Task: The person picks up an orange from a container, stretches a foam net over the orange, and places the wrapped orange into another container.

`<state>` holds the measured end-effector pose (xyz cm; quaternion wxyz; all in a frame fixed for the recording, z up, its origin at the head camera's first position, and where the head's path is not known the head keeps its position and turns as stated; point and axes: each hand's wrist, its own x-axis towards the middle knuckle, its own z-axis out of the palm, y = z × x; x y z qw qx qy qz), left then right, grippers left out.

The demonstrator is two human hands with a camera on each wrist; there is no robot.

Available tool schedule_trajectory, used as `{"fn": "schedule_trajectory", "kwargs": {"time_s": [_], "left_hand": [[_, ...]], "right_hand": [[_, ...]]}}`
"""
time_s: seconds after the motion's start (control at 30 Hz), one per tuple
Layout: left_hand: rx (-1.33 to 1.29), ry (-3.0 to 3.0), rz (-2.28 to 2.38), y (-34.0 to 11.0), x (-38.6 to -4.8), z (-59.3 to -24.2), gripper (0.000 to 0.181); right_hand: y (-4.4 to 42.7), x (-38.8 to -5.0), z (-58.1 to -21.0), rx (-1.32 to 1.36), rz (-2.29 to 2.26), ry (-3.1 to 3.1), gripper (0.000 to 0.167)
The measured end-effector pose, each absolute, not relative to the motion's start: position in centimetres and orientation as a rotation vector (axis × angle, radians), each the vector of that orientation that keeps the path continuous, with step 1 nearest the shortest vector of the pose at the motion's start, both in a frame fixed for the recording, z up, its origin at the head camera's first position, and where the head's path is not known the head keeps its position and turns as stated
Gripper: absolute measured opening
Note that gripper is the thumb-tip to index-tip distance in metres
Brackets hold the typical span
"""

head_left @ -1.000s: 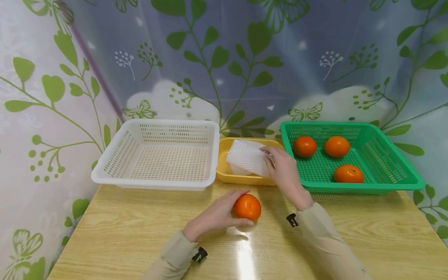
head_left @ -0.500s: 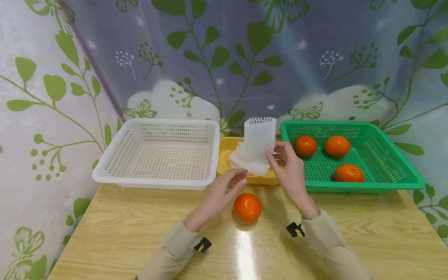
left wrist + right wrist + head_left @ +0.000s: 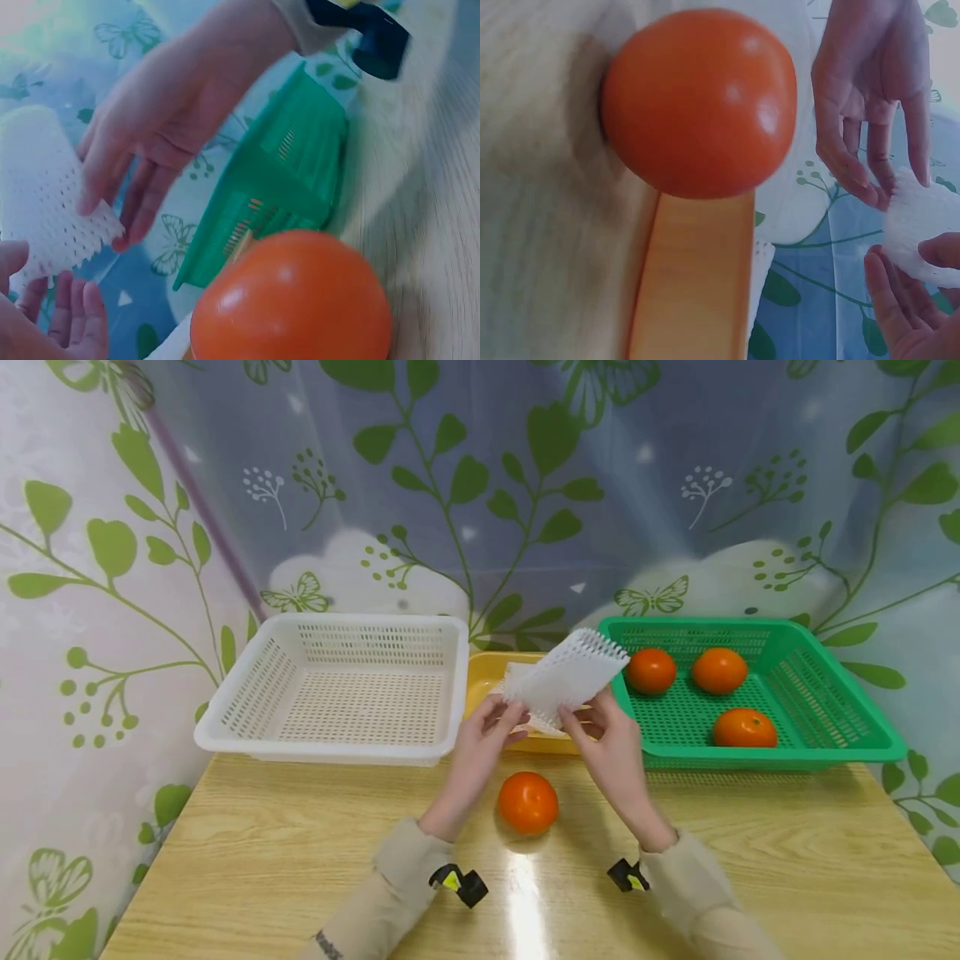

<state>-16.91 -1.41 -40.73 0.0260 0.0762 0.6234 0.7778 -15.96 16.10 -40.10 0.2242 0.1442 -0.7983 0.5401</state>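
A white foam net sleeve (image 3: 570, 672) is held up over the yellow tray (image 3: 483, 681), its open toothed end tilted up and to the right. My left hand (image 3: 480, 747) pinches its near left end between thumb and fingers. At its lower right side, my right hand (image 3: 611, 747) grips it, the thumb (image 3: 941, 251) lying over the foam. More white netting lies in the tray beneath, partly hidden by the sleeve and hands. A round, glossy orange-red fruit (image 3: 528, 803) sits on the table between my forearms, touched by neither hand.
To the left stands a white perforated basket (image 3: 330, 752) with nothing seen inside. The green basket (image 3: 772, 755) on the right holds three similar orange-red fruits (image 3: 720, 671). A patterned curtain (image 3: 420, 527) hangs behind the wooden table (image 3: 285, 843).
My left hand has let go of the fruit and moved up to the net sleeve. My right hand has lifted the sleeve from the tray, and its open end has tipped to the right.
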Motion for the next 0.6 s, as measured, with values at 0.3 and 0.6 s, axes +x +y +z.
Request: {"fn": "schedule_trajectory", "kwargs": {"time_s": [0.3,0.6], "left_hand": [[0.066,1.66,2.57,-1.2,-17.0,-40.3,0.025],[0.042,1.551,2.584,-1.2,-17.0,-40.1,0.026]], "right_hand": [[16.0,-15.3,-41.3,0.438,1.487,-2.295,0.025],[16.3,-15.3,-41.1,0.572,1.588,-2.364,0.042]]}}
